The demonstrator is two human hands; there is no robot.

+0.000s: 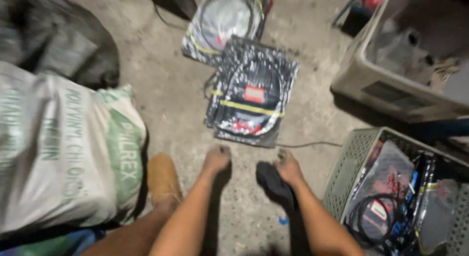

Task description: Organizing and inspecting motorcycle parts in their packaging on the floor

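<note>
Head view: cable packet (251,97) lengthwise away from both hands.

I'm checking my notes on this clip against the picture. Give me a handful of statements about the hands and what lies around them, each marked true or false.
1. Both hands reach down toward the flat black packet on the concrete floor. True.
2. The right hand grips the packet. False: it is short of the packet's near edge.
3. A second packet lies beyond the black one. True.
4. The grey basket sits by the left hand. False: it is on the right-hand side.
5. The big white sack lies to the left. True.
</note>
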